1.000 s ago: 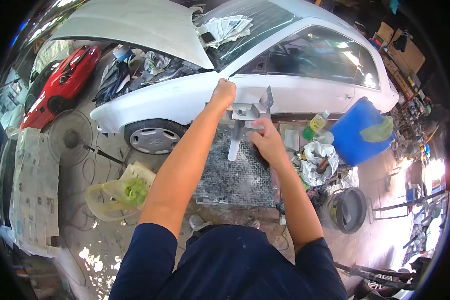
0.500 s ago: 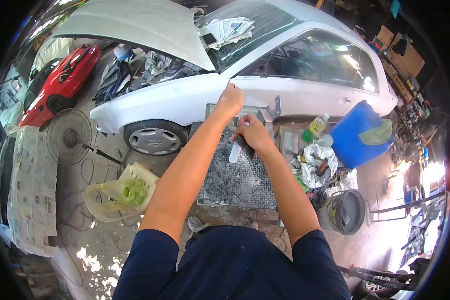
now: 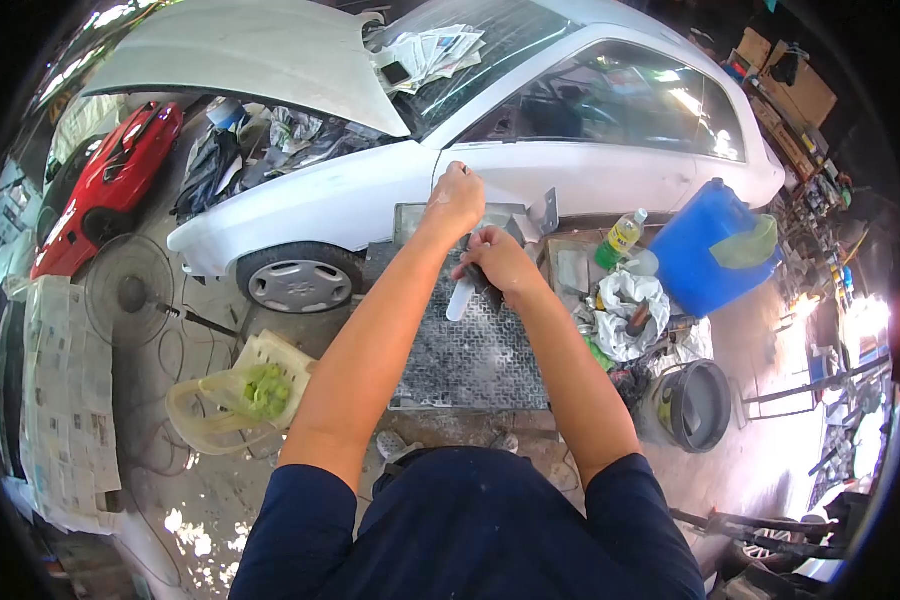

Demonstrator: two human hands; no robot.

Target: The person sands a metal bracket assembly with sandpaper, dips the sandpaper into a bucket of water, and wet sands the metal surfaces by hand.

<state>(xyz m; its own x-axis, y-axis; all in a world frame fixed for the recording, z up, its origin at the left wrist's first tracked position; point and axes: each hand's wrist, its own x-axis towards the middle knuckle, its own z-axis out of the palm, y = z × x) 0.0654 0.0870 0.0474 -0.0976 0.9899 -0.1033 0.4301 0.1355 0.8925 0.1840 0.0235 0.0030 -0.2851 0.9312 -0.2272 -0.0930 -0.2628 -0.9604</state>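
My left hand point(image 3: 457, 200) is closed over the far side of a work stand with a grey patterned top point(image 3: 470, 360); whatever is in its fingers is hidden. Just below and to the right, my right hand point(image 3: 497, 262) grips a dark flat piece point(image 3: 486, 290). A pale rounded strip point(image 3: 460, 299) sticks out toward me beside that piece. Behind my right hand, a grey metal bracket point(image 3: 542, 215) stands at the far right corner of the stand.
Beyond the stand is a white car point(image 3: 570, 178) with its hood raised. To the right are a green-yellow bottle point(image 3: 621, 238), a blue container point(image 3: 715, 250) and a black bucket point(image 3: 698, 407). At left stand a fan point(image 3: 130, 293) and a cream basket point(image 3: 288, 365).
My right hand has moved left and up from beside the bracket, bringing the dark piece near the pale strip. My left hand has tilted and come slightly right. The view has shifted a little.
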